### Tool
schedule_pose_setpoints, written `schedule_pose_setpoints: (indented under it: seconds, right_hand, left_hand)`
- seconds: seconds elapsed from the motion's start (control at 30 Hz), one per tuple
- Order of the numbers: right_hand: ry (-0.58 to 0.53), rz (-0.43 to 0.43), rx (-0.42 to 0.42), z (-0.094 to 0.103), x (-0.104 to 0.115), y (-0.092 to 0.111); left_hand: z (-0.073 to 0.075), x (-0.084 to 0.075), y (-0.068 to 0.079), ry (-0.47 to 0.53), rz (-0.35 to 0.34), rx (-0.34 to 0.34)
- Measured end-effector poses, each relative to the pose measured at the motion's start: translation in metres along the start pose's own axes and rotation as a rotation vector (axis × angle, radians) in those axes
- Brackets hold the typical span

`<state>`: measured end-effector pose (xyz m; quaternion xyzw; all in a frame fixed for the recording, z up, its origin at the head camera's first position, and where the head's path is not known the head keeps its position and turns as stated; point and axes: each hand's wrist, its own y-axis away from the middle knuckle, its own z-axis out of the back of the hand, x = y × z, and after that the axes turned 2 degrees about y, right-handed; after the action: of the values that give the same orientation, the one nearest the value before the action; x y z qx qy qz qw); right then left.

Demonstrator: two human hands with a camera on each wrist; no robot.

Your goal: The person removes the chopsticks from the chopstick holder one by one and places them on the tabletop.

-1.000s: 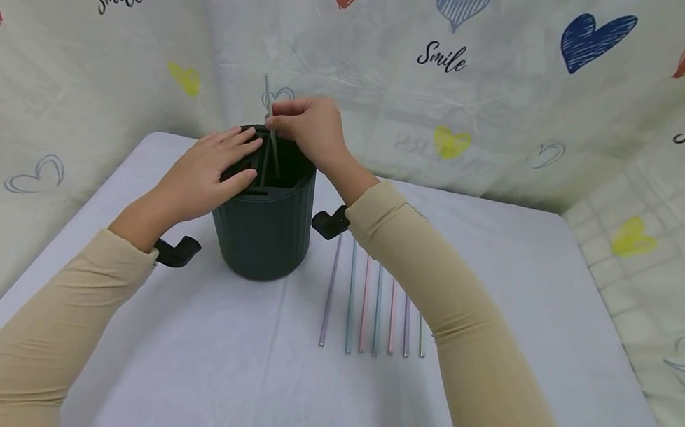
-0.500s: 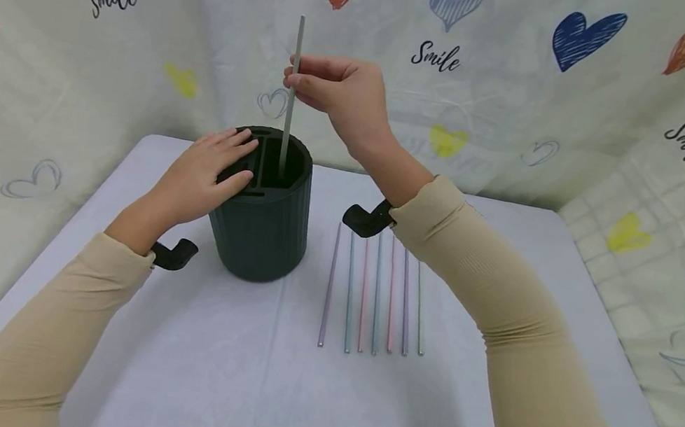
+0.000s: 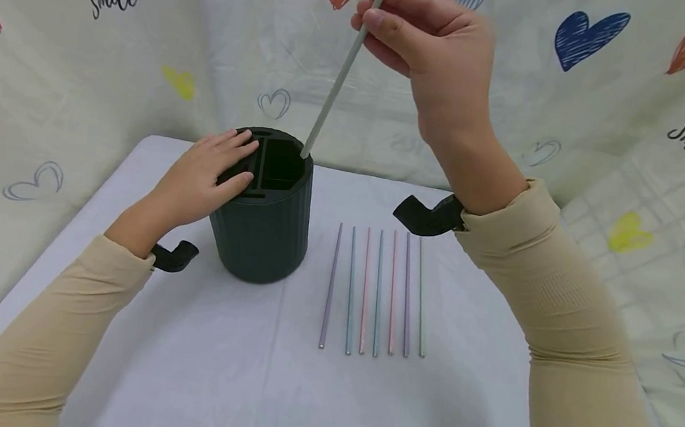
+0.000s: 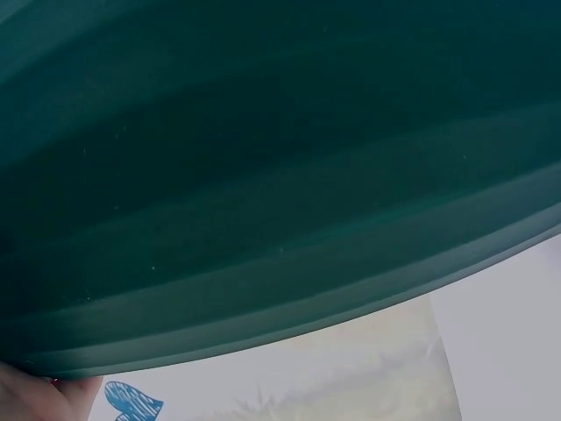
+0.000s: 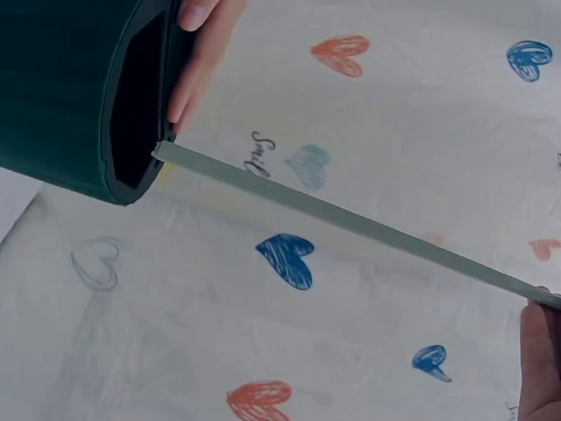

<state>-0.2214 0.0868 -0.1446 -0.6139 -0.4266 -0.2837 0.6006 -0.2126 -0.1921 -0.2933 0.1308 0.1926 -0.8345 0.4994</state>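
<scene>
My right hand (image 3: 444,70) pinches a thin pale grey-green stick (image 3: 340,83) between thumb and fingers, high over the table. The stick slants, its lower tip right at the rim of a dark green ribbed round container (image 3: 260,239) in the head view. In the right wrist view the stick (image 5: 342,217) runs from my fingers to near the container's opening. My left hand (image 3: 191,175) rests on the container's left top edge, fingers spread, over the side with narrow slots. A divider separates these from the larger right compartment. Ribbed wall of the container (image 4: 280,158) fills most of the left wrist view.
Several thin sticks in purple, blue, pink and green (image 3: 380,295) lie side by side on the white table cover (image 3: 271,395), right of the container. Behind stands a pale curtain (image 3: 501,105) printed with hearts and "Smile".
My right hand has risen and moved right, drawing the grey-green stick up out of the right compartment. The stick has tilted to the right. My left hand has stayed on the container.
</scene>
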Motion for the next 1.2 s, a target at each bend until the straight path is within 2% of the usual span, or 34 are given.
schedule_pose_setpoints:
  seconds: [0.2,0.37,0.53,0.6,0.77,1.0,1.2]
  right_hand:
    - [-0.012,-0.042,-0.059,0.023,0.001,0.006]
    - [-0.081,-0.078,-0.131,0.048,-0.007,0.008]
    - [-0.114,-0.161,-0.204,0.077,-0.017,0.013]
    - [-0.092,-0.216,-0.219,0.09,-0.022,0.017]
    - [0.005,-0.42,-0.222,0.123,-0.04,0.031]
    - [0.157,-0.678,-0.159,0.171,-0.082,0.057]
    - [0.226,-0.863,-0.123,0.208,-0.116,0.079]
  left_hand:
    - [0.001,-0.002,0.004,-0.003,0.011,0.003]
    - [0.001,-0.002,0.004,-0.007,0.007,-0.005]
    - [0.001,-0.002,0.004,-0.006,0.006,-0.003]
    - [0.002,-0.002,0.004,-0.005,0.006,-0.001]
    - [0.003,-0.001,0.004,-0.001,0.01,-0.004]
    - [0.003,0.0,0.002,0.005,0.007,-0.006]
    - [0.001,-0.001,0.0,0.007,-0.002,-0.001]
